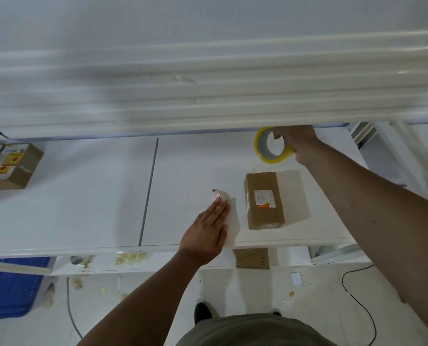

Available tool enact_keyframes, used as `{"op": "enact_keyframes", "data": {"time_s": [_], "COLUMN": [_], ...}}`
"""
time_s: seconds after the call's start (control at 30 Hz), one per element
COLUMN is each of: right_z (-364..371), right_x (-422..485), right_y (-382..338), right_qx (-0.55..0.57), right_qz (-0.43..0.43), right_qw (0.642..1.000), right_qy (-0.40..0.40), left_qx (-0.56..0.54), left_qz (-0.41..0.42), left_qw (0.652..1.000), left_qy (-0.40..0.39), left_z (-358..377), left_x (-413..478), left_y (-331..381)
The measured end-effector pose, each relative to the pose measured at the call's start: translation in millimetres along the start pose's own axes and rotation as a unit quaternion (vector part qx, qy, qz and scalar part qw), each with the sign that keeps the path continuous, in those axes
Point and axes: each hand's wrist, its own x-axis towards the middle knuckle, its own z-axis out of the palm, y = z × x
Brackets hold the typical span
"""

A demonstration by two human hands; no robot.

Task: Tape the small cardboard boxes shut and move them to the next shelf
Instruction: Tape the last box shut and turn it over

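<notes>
Cardboard box [264,200] lies between left hand [205,233] and right hand [299,143].

Left grip [205,231] lies flat and outstretched; right grip [299,143] is curled closed.

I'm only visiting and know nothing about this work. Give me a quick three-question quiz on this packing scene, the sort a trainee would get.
1. True or false: the right hand grips the tape roll.
2. What do the fingertips of the left hand touch? A) a pair of scissors B) a small round cutter C) a marker pen
3. Fill in: the small cardboard box lies on the shelf to the ___ of the left hand.

Key: 1 true; 2 B; 3 right.
</notes>
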Motion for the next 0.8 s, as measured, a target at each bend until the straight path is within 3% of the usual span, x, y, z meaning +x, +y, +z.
{"op": "enact_keyframes", "data": {"time_s": [0.23, 0.3, 0.37, 0.4, 0.47, 0.53, 0.63, 0.7, 0.8], "right_z": [-14.3, -16.7, -17.6, -17.5, -17.2, -17.0, -17.7, -22.9, -35.8], "right_x": [-33.2, -44.3, -50.8, -53.0, -56.5, -60.3, -66.1, -70.2, -75.0], "right_y": [-5.2, -7.2, -6.5, -6.1, -5.4, -5.4, -6.2, -5.8, -3.4], "right_qx": [0.094, 0.123, 0.141, 0.141, 0.13, 0.134, 0.161, 0.18, 0.208], "right_qz": [-0.107, -0.128, -0.135, -0.135, -0.132, -0.126, -0.115, -0.119, -0.13], "right_qw": [0.972, 0.957, 0.946, 0.944, 0.943, 0.941, 0.932, 0.921, 0.9], "right_qy": [-0.189, -0.231, -0.258, -0.268, -0.278, -0.283, -0.302, -0.325, -0.36], "left_qx": [-0.073, -0.056, -0.124, -0.212, -0.421, -0.584, -0.745, -0.793, -0.837], "left_qz": [-0.083, -0.102, -0.173, -0.231, -0.341, -0.407, -0.422, -0.404, -0.349], "left_qw": [0.992, 0.985, 0.955, 0.92, 0.814, 0.695, 0.515, 0.446, 0.391], "left_qy": [0.053, 0.125, 0.208, 0.234, 0.21, 0.104, -0.045, -0.09, -0.159], "left_z": [-9.4, -16.3, -27.7, -37.8, -60.9, -83.5, -109.7, -112.9, -106.3], "left_x": [3.4, 11.0, 28.5, 41.2, 70.1, 97.1, 113.9, 110.6, 101.0], "left_y": [3.1, 11.5, 27.7, 38.9, 58.6, 70.7, 78.9, 79.8, 77.5]}}
